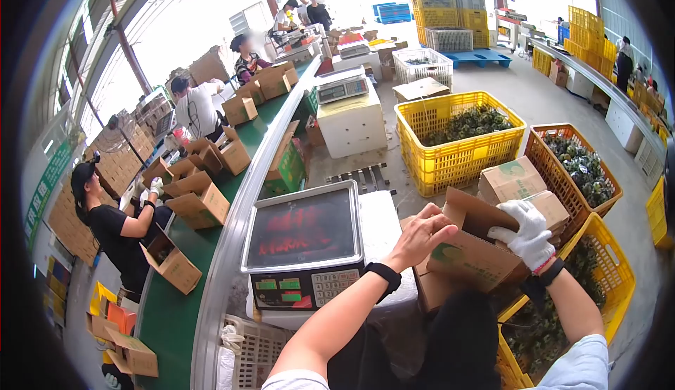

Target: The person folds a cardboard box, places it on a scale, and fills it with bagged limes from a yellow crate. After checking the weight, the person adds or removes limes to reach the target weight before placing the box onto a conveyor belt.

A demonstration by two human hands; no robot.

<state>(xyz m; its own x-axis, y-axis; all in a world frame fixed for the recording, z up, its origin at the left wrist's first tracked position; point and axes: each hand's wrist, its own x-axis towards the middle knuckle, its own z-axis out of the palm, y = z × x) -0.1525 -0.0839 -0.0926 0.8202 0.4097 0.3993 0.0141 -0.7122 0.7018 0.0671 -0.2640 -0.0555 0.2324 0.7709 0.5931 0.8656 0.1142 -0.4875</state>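
In front of my lap a brown cardboard box (472,251) with green print stands open at the top and tilted. My bare left hand (423,238) is at its left edge, fingers bent over the flap and closed on it. My right hand (524,235), in a white knit glove, grips the opposite edge, with its fingers partly inside the opening. The inside of the box is mostly hidden. To the left lies a digital scale (302,228) with a dark, wet-looking plate and lit green displays. Another closed carton (517,179) sits just behind the box.
Yellow crates (460,152) and an orange-brown crate (568,161) hold dark greenish clumps. One yellow crate (613,267) stands close beside my right arm. At left runs a green conveyor (176,312) with a metal rail, carrying open cartons (200,201). Several people work beyond it.
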